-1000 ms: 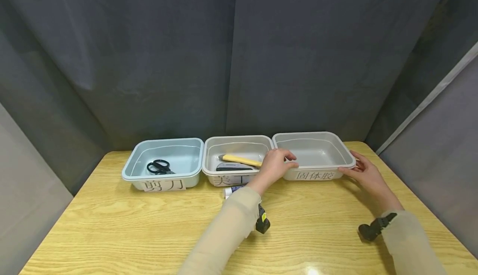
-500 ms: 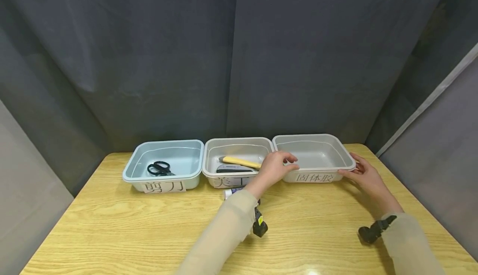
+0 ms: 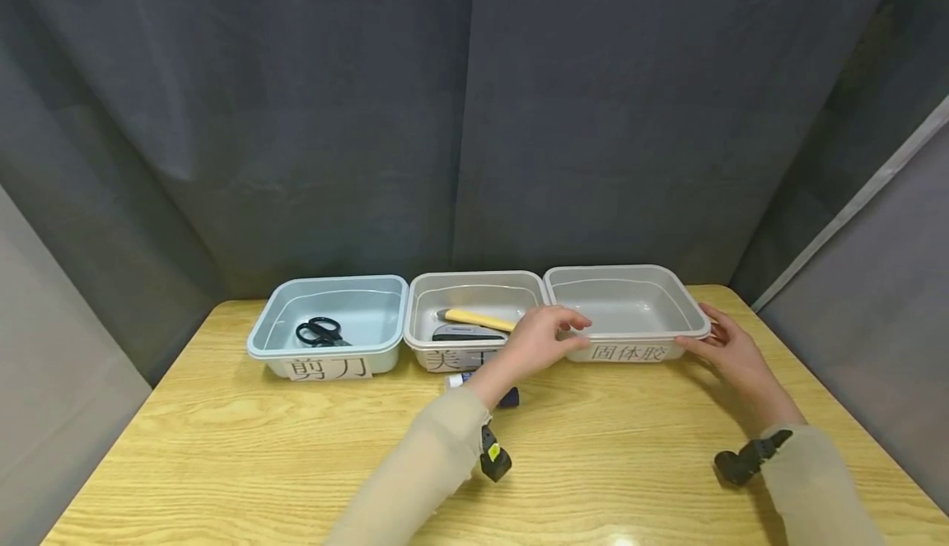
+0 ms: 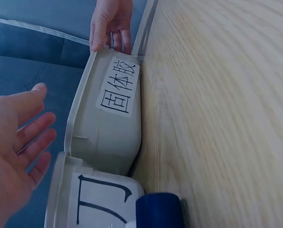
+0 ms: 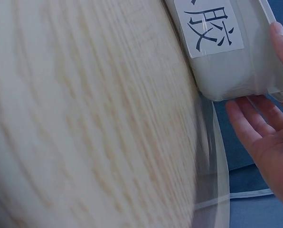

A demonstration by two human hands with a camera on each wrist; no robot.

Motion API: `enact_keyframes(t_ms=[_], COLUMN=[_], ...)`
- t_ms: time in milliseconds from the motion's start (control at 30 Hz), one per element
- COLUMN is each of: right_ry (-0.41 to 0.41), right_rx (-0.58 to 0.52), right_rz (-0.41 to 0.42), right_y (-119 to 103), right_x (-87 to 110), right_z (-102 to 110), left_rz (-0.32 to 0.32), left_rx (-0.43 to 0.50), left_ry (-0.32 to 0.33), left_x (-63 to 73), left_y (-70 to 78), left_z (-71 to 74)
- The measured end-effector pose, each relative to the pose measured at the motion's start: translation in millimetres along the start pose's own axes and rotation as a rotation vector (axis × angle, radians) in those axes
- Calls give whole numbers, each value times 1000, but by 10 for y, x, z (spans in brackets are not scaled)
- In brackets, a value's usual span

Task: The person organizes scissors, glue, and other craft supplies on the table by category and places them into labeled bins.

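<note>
My right hand point(image 3: 730, 355) grips the front right corner of the right grey plastic bin point(image 3: 630, 337), thumb on its front rim and fingers against its side. A white paper label is on that bin's front. Relaxed and holding nothing, my left hand point(image 3: 537, 340) hovers near where the middle and right bins meet. In the left wrist view its fingers point(image 4: 34, 137) are apart from the bin walls. Under the left forearm lies a glue stick point(image 3: 510, 398) with a dark blue cap, partly hidden. The middle bin point(image 3: 474, 280) holds a yellow utility knife point(image 3: 478, 319) and a grey one point(image 3: 467, 332).
At the left of the row, a light blue bin point(image 3: 326, 285) holds black-handled scissors point(image 3: 319, 331). All the bins stand side by side along the back of the wooden table point(image 3: 296, 455). Dark grey curtains point(image 3: 334, 118) hang close behind and at the sides.
My left hand and forearm have drawn slightly left and toward me, exposing the glue stick's dark cap. My right hand stays at the bin corner. The head view has shifted a little.
</note>
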State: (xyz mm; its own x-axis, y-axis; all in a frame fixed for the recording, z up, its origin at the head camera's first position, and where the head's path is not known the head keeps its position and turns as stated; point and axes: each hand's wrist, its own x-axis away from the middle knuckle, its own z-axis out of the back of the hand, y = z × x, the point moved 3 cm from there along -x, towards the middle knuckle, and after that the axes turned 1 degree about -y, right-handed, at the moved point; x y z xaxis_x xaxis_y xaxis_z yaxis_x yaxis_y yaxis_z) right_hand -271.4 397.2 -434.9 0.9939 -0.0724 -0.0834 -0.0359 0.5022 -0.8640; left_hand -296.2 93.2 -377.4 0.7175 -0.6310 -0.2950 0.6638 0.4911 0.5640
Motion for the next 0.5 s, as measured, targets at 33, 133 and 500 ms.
enact_keyframes(t_ms=[33,133,500], right_ry=[1,6,3], right_rx=[0,5,10], right_rz=[0,-2,-10], right_y=[3,9,-21], right_x=[-3,-11,5], right_z=[2,7,-4], left_rz=[-12,-50,-78], left_rx=[-3,-25,82], left_ry=[-13,-47,-41], left_x=[22,85,337], left_y=[2,-11,-143], left_z=[5,12,107])
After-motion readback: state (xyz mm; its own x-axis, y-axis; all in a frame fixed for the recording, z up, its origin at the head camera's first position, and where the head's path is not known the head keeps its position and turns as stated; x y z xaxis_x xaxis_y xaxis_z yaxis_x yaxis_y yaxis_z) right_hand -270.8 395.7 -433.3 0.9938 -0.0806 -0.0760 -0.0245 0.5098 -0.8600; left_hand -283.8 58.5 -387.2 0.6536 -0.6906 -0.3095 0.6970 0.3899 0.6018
